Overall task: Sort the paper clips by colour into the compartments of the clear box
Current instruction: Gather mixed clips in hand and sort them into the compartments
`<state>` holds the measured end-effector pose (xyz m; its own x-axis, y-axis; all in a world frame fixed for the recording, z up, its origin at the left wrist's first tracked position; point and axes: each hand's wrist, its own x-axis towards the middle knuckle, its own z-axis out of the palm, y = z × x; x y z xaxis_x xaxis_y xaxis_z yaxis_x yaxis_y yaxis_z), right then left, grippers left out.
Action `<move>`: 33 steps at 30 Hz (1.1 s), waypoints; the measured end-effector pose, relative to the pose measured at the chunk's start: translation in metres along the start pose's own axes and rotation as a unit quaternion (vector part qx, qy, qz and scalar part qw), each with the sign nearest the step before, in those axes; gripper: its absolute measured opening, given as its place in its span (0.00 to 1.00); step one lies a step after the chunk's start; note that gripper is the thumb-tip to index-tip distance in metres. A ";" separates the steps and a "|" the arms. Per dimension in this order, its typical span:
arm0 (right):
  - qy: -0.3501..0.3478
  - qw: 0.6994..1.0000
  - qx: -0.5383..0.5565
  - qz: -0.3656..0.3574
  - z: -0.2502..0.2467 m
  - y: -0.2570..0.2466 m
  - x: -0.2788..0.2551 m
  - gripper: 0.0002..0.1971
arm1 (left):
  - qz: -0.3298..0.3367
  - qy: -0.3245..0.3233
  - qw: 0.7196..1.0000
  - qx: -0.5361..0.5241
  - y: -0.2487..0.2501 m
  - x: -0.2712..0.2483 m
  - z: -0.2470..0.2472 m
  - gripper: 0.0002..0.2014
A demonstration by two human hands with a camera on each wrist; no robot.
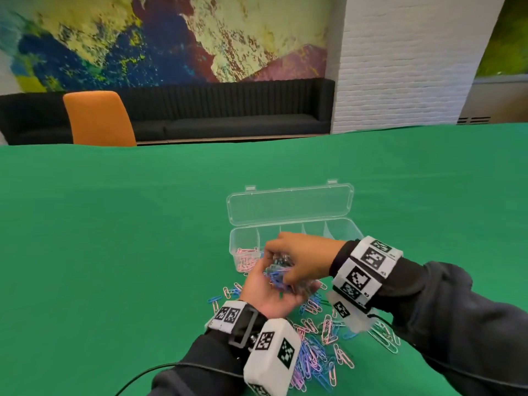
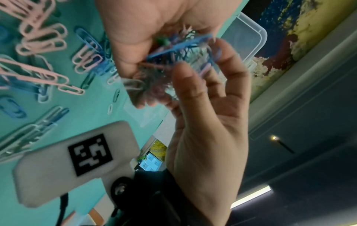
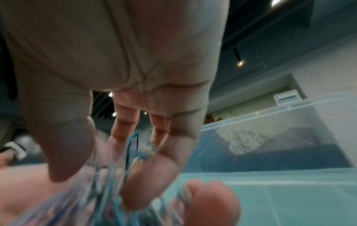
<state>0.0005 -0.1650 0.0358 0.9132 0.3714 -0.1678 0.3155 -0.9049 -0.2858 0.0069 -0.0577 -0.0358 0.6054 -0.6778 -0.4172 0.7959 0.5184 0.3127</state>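
A mixed bunch of paper clips [image 1: 278, 277] is cupped in the upturned left hand [image 1: 267, 292], its fingers curled loosely round the heap, just near of the clear box [image 1: 340, 228]. The right hand [image 1: 297, 257] is brought down over the bunch from the right, fingertips [image 3: 139, 182] dipped into it; whether a single clip is actually pinched cannot be told, as the wrist views are blurred there. The step in hand appears to be the picking of one colour out of the held bunch. Blue, pink and pale clips are tangled together, pointing every way, so no common long axis can be given.

The box is set on the green worktop [image 1: 114, 224] with its long axis running left to right and its lid [image 1: 290, 204] swung open to the far side. Pink clips [image 1: 247, 258] are already gathered in the leftmost compartment; the others look unfilled as far as can be seen. A loose pile [image 1: 317, 347] is spread on the worktop nearer the person.

Next, a clean pinch on one clip is probably called for, then a short carry to the matching compartment without others being dragged along.
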 end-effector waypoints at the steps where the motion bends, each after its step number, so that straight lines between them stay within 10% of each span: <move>1: 0.014 1.000 0.010 -0.004 -0.005 0.000 -0.001 0.20 | 0.002 -0.005 1.000 -0.015 0.002 0.003 0.002 0.28; 12: 0.199 0.929 0.310 -0.029 -0.045 0.041 -0.046 0.08 | 0.021 0.023 0.999 -0.037 0.004 0.023 -0.015 0.12; 33: 0.094 0.985 0.144 0.002 -0.011 0.041 -0.009 0.04 | 0.038 -0.110 0.984 -0.132 0.018 0.030 -0.020 0.14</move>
<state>0.0076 -0.2073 0.0357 0.9543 0.2988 0.0010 0.2508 -0.7990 -0.5466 0.0387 -0.0580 -0.0600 0.6720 -0.7135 -0.1981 0.7374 0.6693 0.0907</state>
